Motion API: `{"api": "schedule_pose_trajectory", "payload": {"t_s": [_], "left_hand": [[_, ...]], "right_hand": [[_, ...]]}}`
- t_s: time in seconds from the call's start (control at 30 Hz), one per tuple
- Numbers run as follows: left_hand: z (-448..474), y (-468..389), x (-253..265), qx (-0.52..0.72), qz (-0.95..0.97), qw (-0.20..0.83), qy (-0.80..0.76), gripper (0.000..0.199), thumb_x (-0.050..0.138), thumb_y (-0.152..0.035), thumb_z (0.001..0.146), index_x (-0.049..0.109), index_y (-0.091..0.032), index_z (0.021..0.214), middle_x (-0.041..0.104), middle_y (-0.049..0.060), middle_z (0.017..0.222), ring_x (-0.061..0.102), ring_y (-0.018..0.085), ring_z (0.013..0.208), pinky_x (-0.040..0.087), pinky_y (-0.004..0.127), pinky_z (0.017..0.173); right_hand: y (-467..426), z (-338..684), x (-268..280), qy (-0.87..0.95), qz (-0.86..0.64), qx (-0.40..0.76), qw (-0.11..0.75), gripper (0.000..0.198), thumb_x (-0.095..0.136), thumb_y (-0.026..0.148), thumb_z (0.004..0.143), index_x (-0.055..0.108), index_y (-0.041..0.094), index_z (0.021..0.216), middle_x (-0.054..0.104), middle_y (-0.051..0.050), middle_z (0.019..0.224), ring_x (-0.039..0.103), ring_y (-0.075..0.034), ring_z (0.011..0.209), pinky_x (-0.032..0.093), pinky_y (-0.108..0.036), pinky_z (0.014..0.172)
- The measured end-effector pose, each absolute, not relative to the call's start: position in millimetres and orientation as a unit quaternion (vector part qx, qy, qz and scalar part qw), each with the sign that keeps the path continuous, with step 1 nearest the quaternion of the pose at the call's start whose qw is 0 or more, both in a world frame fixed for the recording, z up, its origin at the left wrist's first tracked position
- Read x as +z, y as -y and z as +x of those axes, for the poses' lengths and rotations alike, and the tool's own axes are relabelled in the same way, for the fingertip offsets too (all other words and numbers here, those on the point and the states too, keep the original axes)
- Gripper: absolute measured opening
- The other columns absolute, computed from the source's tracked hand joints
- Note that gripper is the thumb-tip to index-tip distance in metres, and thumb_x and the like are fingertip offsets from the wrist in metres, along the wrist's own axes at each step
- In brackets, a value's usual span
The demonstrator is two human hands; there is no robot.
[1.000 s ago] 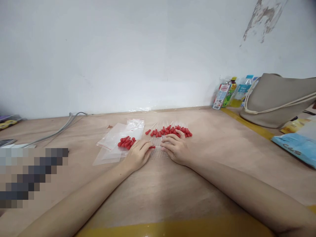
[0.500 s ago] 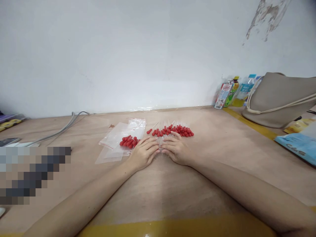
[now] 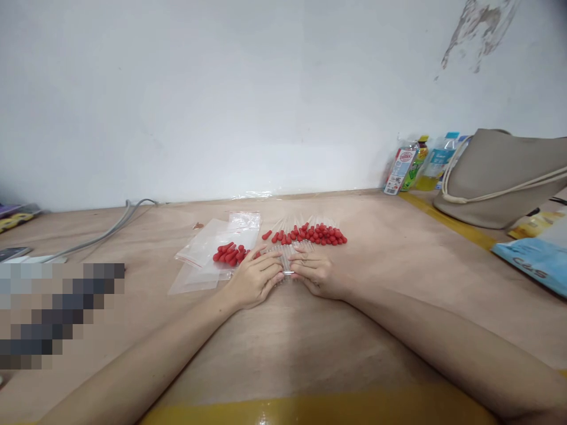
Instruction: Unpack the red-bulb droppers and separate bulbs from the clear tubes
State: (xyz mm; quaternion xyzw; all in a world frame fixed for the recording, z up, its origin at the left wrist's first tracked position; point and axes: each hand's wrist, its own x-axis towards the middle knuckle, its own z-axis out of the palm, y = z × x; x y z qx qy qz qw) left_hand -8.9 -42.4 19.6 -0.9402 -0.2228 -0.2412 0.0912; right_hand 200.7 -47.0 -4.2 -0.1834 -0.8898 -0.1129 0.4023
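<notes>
Left hand [image 3: 257,277] and right hand [image 3: 316,273] share one clear tube [image 3: 288,273]

The fingers of both curl narrow, pinching the tube from either end, with a short bright stretch visible in the gap; whether a bulb sits under the left is hidden. Loose tubes [image 3: 286,258] lie side by side beneath and just beyond.

Measured from that gap, red-bulbed droppers [image 3: 328,234] fan across 11 to 2 o'clock, bulbs nearer the person. A heap of loose red bulbs [image 3: 228,255] rests at 9 o'clock, close by the left hand, on flat plastic bags [image 3: 195,280].

Farther off on the bench [image 3: 248,366], bottles [image 3: 428,168] stand at 2 o'clock beside a taupe bag [image 3: 500,183]; a blue packet [image 3: 527,265] lies at 3.
</notes>
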Motion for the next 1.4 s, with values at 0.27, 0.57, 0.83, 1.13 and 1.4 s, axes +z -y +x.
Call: {"api": "schedule_pose_trajectory", "payload": {"t_s": [0.27,0.57,0.83,1.13,1.4], "left_hand": [[-12.8,44.4,20.6,-0.233,-0.943,0.085,0.223,0.018,0.038,-0.019,0.088,0.056,-0.018,0.088,0.065,0.002,0.087,0.050,0.017,0.111,0.025,0.040,0.102],[-15.2,46.5,20.9,-0.245,-0.942,0.082,0.213,0.016,0.038,-0.017,0.088,0.055,-0.018,0.086,0.065,0.002,0.084,0.052,0.018,0.109,0.028,0.039,0.100],[-26.5,44.4,20.6,-0.258,-0.937,0.065,0.226,0.016,0.037,-0.014,0.088,0.053,-0.018,0.087,0.063,0.002,0.086,0.051,0.017,0.109,0.028,0.041,0.099],[-35.8,34.3,24.2,-0.420,-0.843,0.061,0.332,0.018,0.042,-0.020,0.087,0.058,-0.019,0.095,0.051,0.005,0.085,0.051,0.014,0.079,0.045,0.028,0.070],[-60.3,10.2,38.8,-0.424,-0.768,0.110,0.467,0.029,0.044,-0.020,0.083,0.052,-0.018,0.111,0.048,0.005,0.086,0.050,0.016,0.079,0.047,0.030,0.069]], "right_hand": [[49.4,202.6,-2.5,0.893,-0.170,-0.137,0.395,0.012,0.046,0.013,0.085,0.058,0.012,0.089,0.066,-0.007,0.088,0.057,-0.016,0.102,0.041,-0.037,0.100],[51.4,203.9,-0.3,0.884,-0.149,-0.173,0.407,0.014,0.049,0.011,0.083,0.059,0.010,0.093,0.067,-0.008,0.087,0.057,-0.017,0.102,0.043,-0.037,0.098],[47.6,217.0,-2.8,0.870,-0.160,-0.177,0.432,0.019,0.046,0.008,0.083,0.059,0.013,0.096,0.067,-0.006,0.089,0.056,-0.016,0.103,0.043,-0.037,0.096],[45.3,217.6,-1.2,0.790,-0.399,-0.206,0.417,0.018,0.052,0.028,0.082,0.068,0.021,0.088,0.058,-0.001,0.059,0.048,-0.013,0.063,0.034,-0.032,0.070],[44.8,214.3,-1.1,0.753,-0.489,-0.165,0.408,0.024,0.044,0.018,0.080,0.064,0.017,0.094,0.063,-0.003,0.071,0.050,-0.015,0.068,0.027,-0.032,0.075]]}}
